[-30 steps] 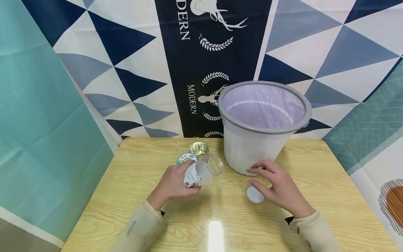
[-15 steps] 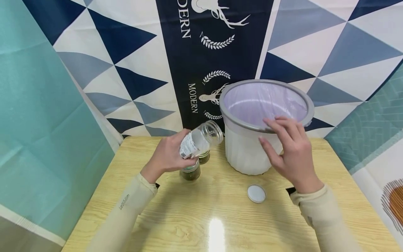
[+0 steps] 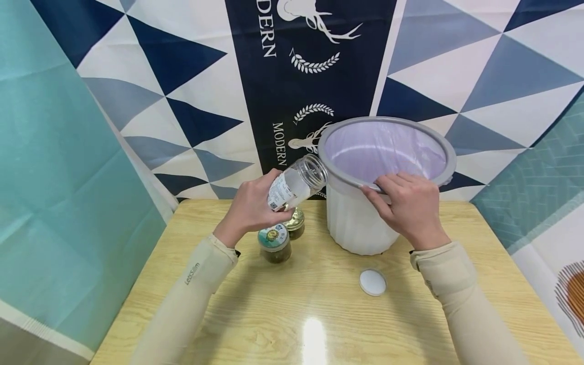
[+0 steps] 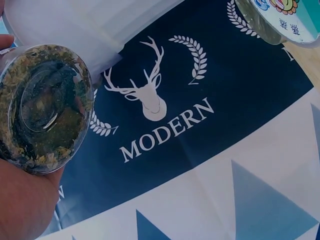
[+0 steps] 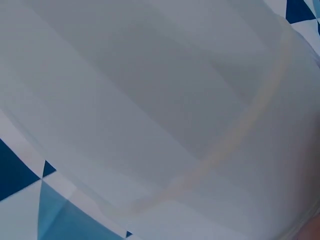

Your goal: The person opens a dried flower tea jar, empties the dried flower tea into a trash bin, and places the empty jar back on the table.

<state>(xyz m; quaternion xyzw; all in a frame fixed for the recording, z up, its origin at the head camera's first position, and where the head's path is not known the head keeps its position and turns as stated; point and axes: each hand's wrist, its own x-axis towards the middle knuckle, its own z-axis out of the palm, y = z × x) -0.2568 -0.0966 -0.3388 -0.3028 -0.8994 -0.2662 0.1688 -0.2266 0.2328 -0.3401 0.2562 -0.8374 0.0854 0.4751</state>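
Note:
In the head view my left hand [image 3: 255,203] grips a clear glass jar [image 3: 298,185] with a white label. The jar is uncapped and tilted, its mouth up beside the rim of a white trash bin [image 3: 360,223]. Greenish-yellow flakes show through the jar's base [image 4: 45,110] in the left wrist view. My right hand [image 3: 406,205] grips the bin's grey rim at the near side, fingers over the edge and thumb outside. The bin's ribbed wall [image 5: 150,100] fills most of the right wrist view.
A jar with a teal printed lid [image 3: 275,243] and a gold-lidded jar [image 3: 296,223] stand below my left hand. A round white lid [image 3: 372,282] lies on the wooden table [image 3: 274,314] before the bin. Patterned cloth [image 3: 201,91] hangs behind. Purple lining covers the bin's inside.
My left hand has lifted the tilted jar away from the table to the bin's rim. My right hand has moved up from near the white lid and taken hold of the rim.

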